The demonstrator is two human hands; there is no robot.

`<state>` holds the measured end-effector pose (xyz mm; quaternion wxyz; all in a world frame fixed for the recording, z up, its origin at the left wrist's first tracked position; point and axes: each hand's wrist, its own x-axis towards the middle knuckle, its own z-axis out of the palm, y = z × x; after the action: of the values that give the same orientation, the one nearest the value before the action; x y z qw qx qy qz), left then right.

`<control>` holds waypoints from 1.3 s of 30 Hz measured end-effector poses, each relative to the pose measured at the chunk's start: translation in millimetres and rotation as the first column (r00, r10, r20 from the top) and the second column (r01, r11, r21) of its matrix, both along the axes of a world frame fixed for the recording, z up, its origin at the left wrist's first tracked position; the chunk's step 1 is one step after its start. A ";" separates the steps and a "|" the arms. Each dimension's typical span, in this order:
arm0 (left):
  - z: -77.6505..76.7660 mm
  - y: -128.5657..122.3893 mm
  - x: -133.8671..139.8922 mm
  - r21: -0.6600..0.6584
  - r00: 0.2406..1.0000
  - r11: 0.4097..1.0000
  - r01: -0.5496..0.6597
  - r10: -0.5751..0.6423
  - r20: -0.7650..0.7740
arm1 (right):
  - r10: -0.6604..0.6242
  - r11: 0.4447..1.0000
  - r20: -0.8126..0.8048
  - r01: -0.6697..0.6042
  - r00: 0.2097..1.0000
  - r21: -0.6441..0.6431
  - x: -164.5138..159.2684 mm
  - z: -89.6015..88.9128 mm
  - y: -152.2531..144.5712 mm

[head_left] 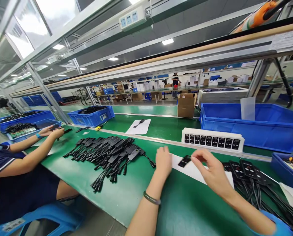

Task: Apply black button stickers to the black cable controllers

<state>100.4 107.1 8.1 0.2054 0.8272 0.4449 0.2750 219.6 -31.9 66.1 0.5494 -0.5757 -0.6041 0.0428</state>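
My right hand [211, 170] pinches a thin black label [185, 161] at its right end, between thumb and forefinger. The label is tilted over a white sheet [200, 176] on the green bench. At the sheet's left edge is my left hand [164, 161], its fingers curled and a little blurred; whatever they hold is hidden. A bangle circles that wrist. Left of it spreads a heap of black cable adapters [112, 150] with flat bodies and short leads. More black adapters [247, 170], showing printed faces, lie by my right forearm.
A white strip of black labels [212, 141] leans before a large blue bin [259, 127]. One adapter [139, 123] rests on paper behind the heap. A smaller blue bin [92, 116] stands at back left. At left, a co-worker's hands [54, 131] handle a dark part.
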 end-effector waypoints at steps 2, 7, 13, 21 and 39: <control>3.8 22.4 -22.0 0.024 0.966 0.968 -0.251 0.252 -0.055 | -0.051 0.998 -0.021 0.050 0.998 -0.038 16.1 -14.2 -25.8; -0.1 36.5 -44.6 0.092 0.890 0.907 -0.412 0.422 -0.171 | -0.171 0.981 -0.043 0.166 0.984 -0.100 43.7 -60.0 -60.6; -0.8 24.1 -28.6 0.130 0.898 0.926 -0.356 0.377 -0.228 | -0.191 0.976 -0.104 0.178 0.976 -0.123 45.3 -75.0 -67.2; 11.7 15.7 -22.6 -0.034 0.961 0.967 -0.254 0.248 -0.120 | -0.136 0.986 -0.298 0.099 0.945 -0.137 41.5 -72.8 -67.6; 13.1 -110.3 26.0 -0.679 0.699 0.192 0.708 -0.054 0.713 | -0.120 0.992 -0.503 0.089 0.856 -0.086 46.6 -49.6 -68.1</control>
<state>126.4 -3.2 21.3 0.8243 0.5156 0.2006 0.1202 266.2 -99.9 16.4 0.6731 -0.5922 -0.4046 0.1804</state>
